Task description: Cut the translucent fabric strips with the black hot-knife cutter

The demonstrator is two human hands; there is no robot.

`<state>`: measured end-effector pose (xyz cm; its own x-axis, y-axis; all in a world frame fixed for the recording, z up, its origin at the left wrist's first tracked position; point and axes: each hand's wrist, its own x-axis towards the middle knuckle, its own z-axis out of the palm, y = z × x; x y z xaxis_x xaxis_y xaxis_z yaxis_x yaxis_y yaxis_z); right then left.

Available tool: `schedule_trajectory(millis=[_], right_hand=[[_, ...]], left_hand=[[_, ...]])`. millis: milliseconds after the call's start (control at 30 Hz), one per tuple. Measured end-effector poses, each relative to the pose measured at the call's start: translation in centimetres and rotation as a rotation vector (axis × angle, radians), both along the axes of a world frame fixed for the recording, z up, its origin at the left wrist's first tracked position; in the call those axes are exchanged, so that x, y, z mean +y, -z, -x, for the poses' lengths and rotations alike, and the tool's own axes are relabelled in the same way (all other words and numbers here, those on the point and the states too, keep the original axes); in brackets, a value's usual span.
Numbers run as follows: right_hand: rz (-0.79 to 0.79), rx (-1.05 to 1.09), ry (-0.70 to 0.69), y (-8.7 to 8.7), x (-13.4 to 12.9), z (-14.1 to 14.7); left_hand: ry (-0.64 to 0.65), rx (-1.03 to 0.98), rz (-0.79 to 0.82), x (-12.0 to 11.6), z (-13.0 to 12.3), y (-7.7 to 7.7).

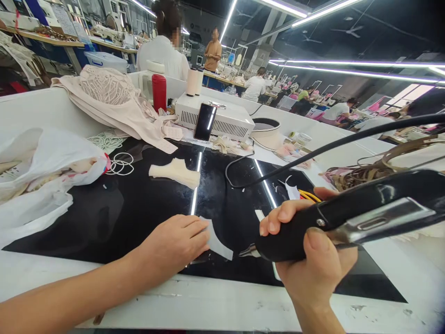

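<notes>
My left hand (184,241), its fingers bent and together, holds a small curved pale grey piece (219,243) down on the black mat (104,218). Part of that piece is hidden beneath the fingers. My right hand (316,250) is wrapped round a black handheld power tool (365,208) with a silver lever and a thick cable. The tool's pointed metal tip (249,252) is just right of the grey piece, apart from it in the picture. Farther back on the mat lies a stack of cream fabric pieces (174,173).
A plastic bag (41,176) of scraps lies left, near beige lace garments (111,99). Behind stand a white vented box (222,118), a phone (205,121) and a red bottle (159,92). The tool's black cable (333,144) arcs across the right. Co-workers sit beyond.
</notes>
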<state>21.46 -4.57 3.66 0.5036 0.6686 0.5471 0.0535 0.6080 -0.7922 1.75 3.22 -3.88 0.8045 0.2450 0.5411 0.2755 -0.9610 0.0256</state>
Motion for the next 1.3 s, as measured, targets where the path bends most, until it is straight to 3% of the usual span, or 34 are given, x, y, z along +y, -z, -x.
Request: schedule_trajectory(millis=[167, 467, 1300], right_hand=[[-0.005, 0.029, 0.039, -0.1, 0.2, -0.2], [-0.036, 0.004, -0.028, 0.7, 0.1, 0.6], [-0.024, 0.006, -0.022, 1.2, -0.6, 1.2]], left_hand=[[0.018, -0.001, -0.037, 0.0, 0.1, -0.2], [0.197, 0.046, 0.136, -1.2, -1.0, -0.8], [0.220, 0.111, 0.185, -1.1, -1.1, -0.4]])
